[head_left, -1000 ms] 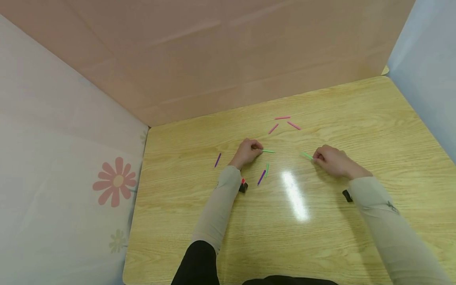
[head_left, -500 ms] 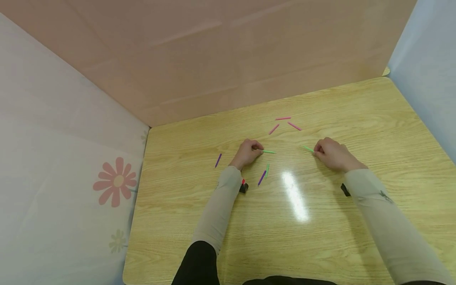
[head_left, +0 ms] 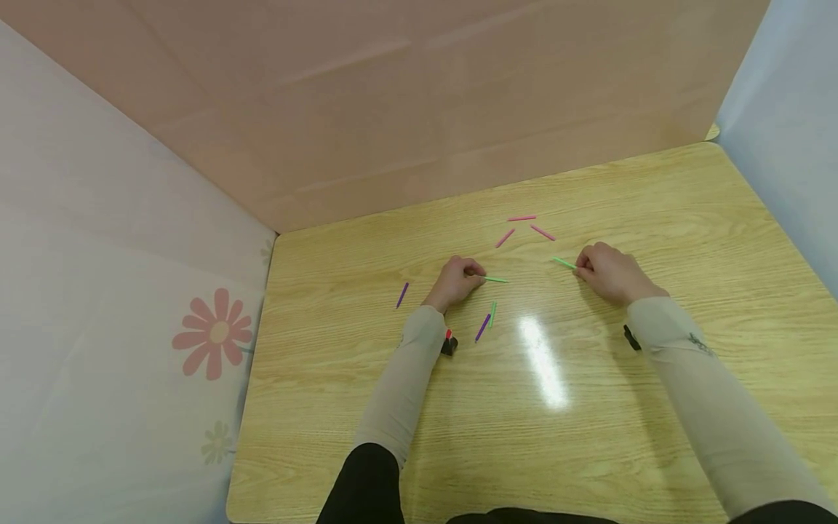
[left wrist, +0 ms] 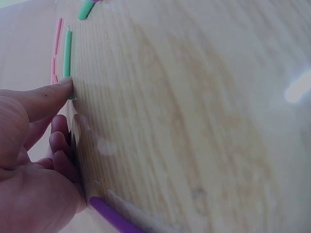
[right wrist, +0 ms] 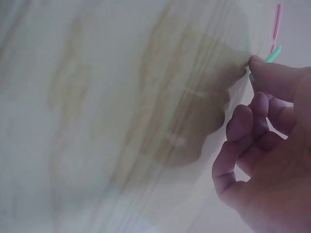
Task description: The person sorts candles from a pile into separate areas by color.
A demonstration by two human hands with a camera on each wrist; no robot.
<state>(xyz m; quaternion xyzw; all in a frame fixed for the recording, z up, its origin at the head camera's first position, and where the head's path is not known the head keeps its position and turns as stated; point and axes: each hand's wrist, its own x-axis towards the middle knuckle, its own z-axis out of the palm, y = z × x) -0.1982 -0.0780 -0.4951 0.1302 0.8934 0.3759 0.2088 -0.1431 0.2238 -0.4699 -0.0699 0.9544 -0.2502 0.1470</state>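
Observation:
My left hand (head_left: 453, 284) pinches one end of a thin green stick (head_left: 496, 279) between thumb and finger, low over the wooden table. In the left wrist view this green stick (left wrist: 67, 53) shows a small narrow tip at its far end. My right hand (head_left: 607, 273) pinches the end of another green stick (head_left: 564, 263), which points left and slightly away from me. Part of this green stick (right wrist: 274, 53) shows past the thumb in the right wrist view. Beyond the hands lie three pink sticks: one across the back (head_left: 521, 218), one slanting left (head_left: 505, 238), one slanting right (head_left: 543, 233).
A third green stick (head_left: 493, 314) lies close beside a purple stick (head_left: 482, 327), nearer to me. Another purple stick (head_left: 402, 295) lies left of my left hand. A tan panel (head_left: 419, 109) backs the wooden table (head_left: 491, 437). A flowered cloth (head_left: 131, 291) hangs at left.
My right hand has moved away from me with its green stick, which now sits closer to the pink sticks. My left hand has stayed in place with its stick.

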